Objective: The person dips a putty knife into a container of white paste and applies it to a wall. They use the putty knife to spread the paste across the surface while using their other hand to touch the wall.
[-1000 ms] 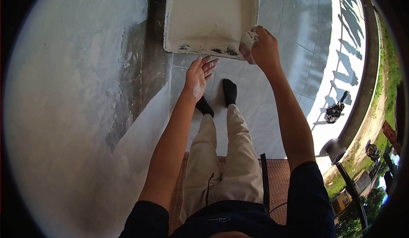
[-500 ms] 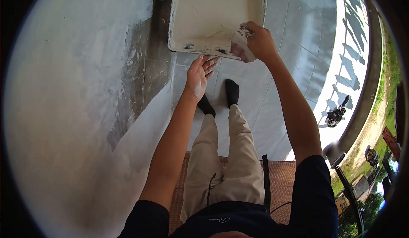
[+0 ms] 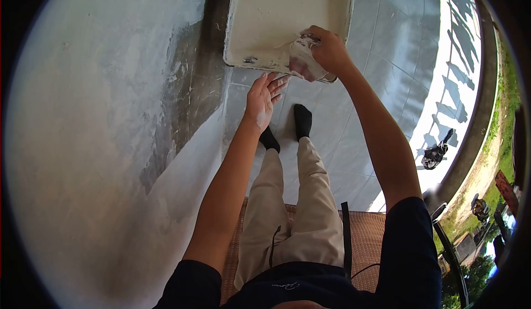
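A shallow rectangular tray (image 3: 287, 10) of off-white filler paste lies ahead of me, its rim crusted with the same paste. My right hand (image 3: 330, 52) is closed around a broad, flat scraper (image 3: 307, 57) smeared with white paste. The scraper's lower edge is at the tray's near rim, toward the right corner. Dark bare patches show through the paste along that rim. My left hand (image 3: 265, 97) is open, palm turned up and fingers extended, with its fingertips right at the near rim. White paste marks its palm and fingers, and nothing lies in it.
On the left rises a wall (image 3: 105, 115) with white filler over part of a dark grey strip. Grey floor tiles (image 3: 332, 115) run beneath my black-socked feet, with a brown woven mat (image 3: 362, 234) under me. A dark bundle (image 3: 435, 155) sits on the sunlit edge at right.
My right hand and the scraper have slid left along the tray's near rim. The tray sits slightly further right in view; my left hand stays open below the rim.
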`<state>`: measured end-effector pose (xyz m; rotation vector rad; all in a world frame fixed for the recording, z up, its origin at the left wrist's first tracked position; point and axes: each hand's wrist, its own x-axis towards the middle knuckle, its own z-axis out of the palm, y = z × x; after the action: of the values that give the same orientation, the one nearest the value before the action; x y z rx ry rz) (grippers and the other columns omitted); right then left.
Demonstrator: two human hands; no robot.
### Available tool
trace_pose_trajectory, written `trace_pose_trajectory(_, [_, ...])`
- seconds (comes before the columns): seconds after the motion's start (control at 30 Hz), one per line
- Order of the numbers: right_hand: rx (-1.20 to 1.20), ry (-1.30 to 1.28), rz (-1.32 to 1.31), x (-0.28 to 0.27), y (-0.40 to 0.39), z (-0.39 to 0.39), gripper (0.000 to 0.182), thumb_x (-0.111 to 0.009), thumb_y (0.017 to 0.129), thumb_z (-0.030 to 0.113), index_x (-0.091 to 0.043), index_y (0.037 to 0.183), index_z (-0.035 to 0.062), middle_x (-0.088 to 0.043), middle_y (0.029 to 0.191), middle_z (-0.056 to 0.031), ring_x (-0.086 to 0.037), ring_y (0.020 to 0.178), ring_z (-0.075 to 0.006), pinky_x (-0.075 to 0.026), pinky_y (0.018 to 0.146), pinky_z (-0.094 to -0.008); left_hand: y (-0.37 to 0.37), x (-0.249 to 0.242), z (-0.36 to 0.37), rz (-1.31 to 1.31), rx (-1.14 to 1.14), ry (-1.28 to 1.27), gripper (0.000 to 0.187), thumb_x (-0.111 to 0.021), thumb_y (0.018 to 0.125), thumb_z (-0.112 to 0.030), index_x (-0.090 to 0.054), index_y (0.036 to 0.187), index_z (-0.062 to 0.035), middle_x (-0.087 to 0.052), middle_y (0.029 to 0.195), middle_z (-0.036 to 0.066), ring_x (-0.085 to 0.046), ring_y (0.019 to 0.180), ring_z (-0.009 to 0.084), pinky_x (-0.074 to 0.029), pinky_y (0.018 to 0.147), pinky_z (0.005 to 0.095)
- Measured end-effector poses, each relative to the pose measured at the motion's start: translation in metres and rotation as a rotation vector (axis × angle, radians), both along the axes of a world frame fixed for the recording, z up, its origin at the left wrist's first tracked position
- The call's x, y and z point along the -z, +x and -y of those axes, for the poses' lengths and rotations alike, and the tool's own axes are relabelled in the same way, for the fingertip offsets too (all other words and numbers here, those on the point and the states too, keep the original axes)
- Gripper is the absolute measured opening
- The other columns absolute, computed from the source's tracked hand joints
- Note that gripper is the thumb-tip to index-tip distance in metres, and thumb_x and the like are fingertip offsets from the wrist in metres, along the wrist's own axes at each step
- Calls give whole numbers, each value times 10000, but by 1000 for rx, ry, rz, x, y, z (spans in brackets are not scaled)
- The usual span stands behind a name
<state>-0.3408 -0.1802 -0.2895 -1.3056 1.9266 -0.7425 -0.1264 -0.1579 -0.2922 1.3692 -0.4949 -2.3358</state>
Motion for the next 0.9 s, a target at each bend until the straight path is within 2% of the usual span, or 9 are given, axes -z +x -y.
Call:
trace_pose_trajectory(0.37, [138,-62,-7,-12,36,-4,364,-502,713,-7,-635,1050,29,-662,920,-235,-634,882,-406,-509,791,-412,23,4,-4,49,-20,-20,610,-273,938,-546,-506,1318,-129,-540,1320,70,-432,1224,207,-207,1040,368])
trace_pose_trajectory(0.47, [198,-99,141,-4,47,-5,355,-529,728,15,-635,1066,39,-666,924,-221,-643,891,-379,-506,802,-378,34,2,-5,59,-44,-20,615,-269,936,-553,-506,1319,-135,-542,1314,68,-435,1217,207,-217,1032,371])
trace_pose_trajectory(0.53, [290,-7,378,4,50,-4,323,-555,784,21,-627,1099,34,-679,964,-176,-655,904,-289,-493,814,-331,40,-3,-6,61,-61,-29,618,-267,936,-556,-507,1317,-134,-546,1306,68,-437,1214,206,-223,1028,371])
trace_pose_trajectory(0.57, [281,-16,380,-3,51,-2,323,-555,784,21,-627,1099,34,-679,964,-176,-655,904,-289,-493,814,-331,43,-6,-6,66,-86,-25,615,-270,937,-554,-508,1315,-131,-554,1289,67,-447,1201,206,-241,1017,370])
trace_pose_trajectory(0.63, [327,22,782,-22,55,-4,313,-516,884,-15,-556,1195,-20,-626,1072,-97,-589,957,-166,-468,847,-296,47,-15,-6,72,-120,-36,612,-273,938,-552,-509,1313,-129,-562,1271,67,-458,1187,207,-259,1006,369])
trace_pose_trajectory(0.67, [311,11,785,-29,56,-4,313,-516,884,-15,-556,1195,-20,-626,1072,-97,-589,957,-166,-468,847,-296,48,-21,-6,71,-143,-41,606,-278,939,-547,-509,1311,-128,-568,1255,67,-469,1174,208,-275,995,366])
trace_pose_trajectory(0.73, [392,9,1001,-41,59,-3,283,-549,891,22,-567,1170,-25,-641,1013,-82,-600,921,-151,-472,813,-291,51,-34,-4,65,-183,-68,599,-283,941,-542,-509,1309,-126,-574,1240,68,-480,1161,210,-292,983,362])
trace_pose_trajectory(0.87, [316,46,1128,-69,58,-2,267,-559,889,30,-571,1150,-21,-643,971,-67,-604,850,-150,-480,766,-296,56,-65,-3,59,-266,-109,588,-288,944,-536,-509,1307,-130,-579,1225,70,-489,1154,219,-305,971,363])
trace_pose_trajectory(0.9, [308,89,1232,-77,58,-2,247,-556,891,32,-580,1134,-10,-643,964,-63,-603,823,-149,-481,743,-299,57,-75,-4,72,-291,-113,587,-285,944,-535,-507,1307,-131,-578,1232,72,-489,1155,220,-304,973,367])
